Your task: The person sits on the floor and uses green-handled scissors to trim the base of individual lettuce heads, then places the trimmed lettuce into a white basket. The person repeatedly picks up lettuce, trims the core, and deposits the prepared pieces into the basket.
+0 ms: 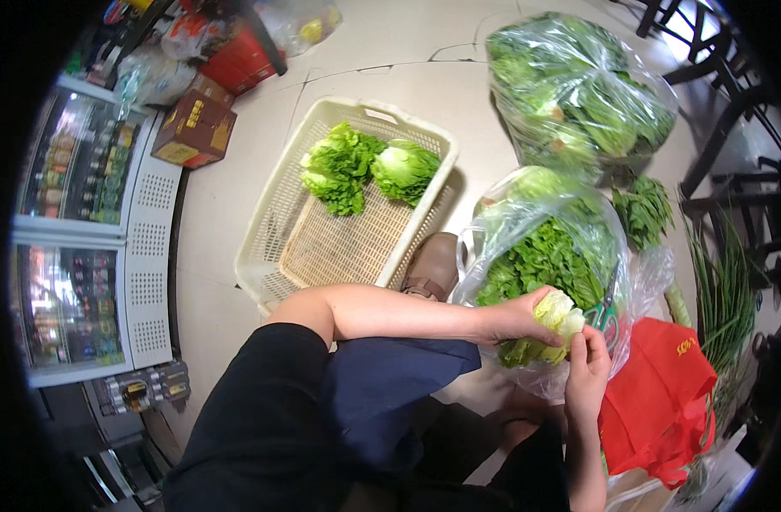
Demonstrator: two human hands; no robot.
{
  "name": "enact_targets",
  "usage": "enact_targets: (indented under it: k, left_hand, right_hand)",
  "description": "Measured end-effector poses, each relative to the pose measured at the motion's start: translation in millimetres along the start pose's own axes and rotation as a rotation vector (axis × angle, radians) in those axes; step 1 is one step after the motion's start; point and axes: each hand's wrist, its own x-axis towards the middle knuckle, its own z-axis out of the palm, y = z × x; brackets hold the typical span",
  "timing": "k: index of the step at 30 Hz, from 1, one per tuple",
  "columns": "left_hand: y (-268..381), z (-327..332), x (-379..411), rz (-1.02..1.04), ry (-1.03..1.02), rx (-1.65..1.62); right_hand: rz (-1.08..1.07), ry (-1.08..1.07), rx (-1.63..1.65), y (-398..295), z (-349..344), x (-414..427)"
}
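Note:
My left hand (515, 317) is wrapped around a pale green lettuce head (555, 310), its whitish end facing right. The thumb and fingers of my right hand (588, 365) pinch the edge of that same head. Beneath both hands is an open clear plastic bag (499, 240) of leafy lettuce (547, 259). Green-handled scissors (611, 323) rest at the bag's right side, just beyond my right fingers. To the left, a cream plastic basket (262, 256) with a mesh bottom holds two lettuce heads (342, 166) (406, 171) at its far end.
A larger clear bag of greens (582, 89) stands farther off. Right of me lie a red bag (659, 390), long green stalks (716, 307) and a leafy bunch (644, 211). Black chairs (726, 141) line the right. Glass-door fridges (73, 294) and a brown carton (195, 128) stand left.

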Motion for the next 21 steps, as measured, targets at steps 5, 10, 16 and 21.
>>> enact_targets:
  k: [5, 10, 16, 21]
  left_hand:
    - [31, -24, -18, 0.070, -0.044, -0.210]
    - [73, -87, -55, 0.265, 0.132, -0.403]
    - [146, -253, -124, 0.462, 0.935, -0.299]
    - [194, -376, -132, 0.542, 1.384, -0.170]
  right_hand:
    - [-0.064, -0.075, 0.255, -38, 21, 2]
    - [-0.009, -0.187, 0.305, -42, 24, 16]
    - [0.117, -0.110, 0.269, -21, 13, 17]
    - [0.205, -0.056, 0.234, -2, 11, 19]
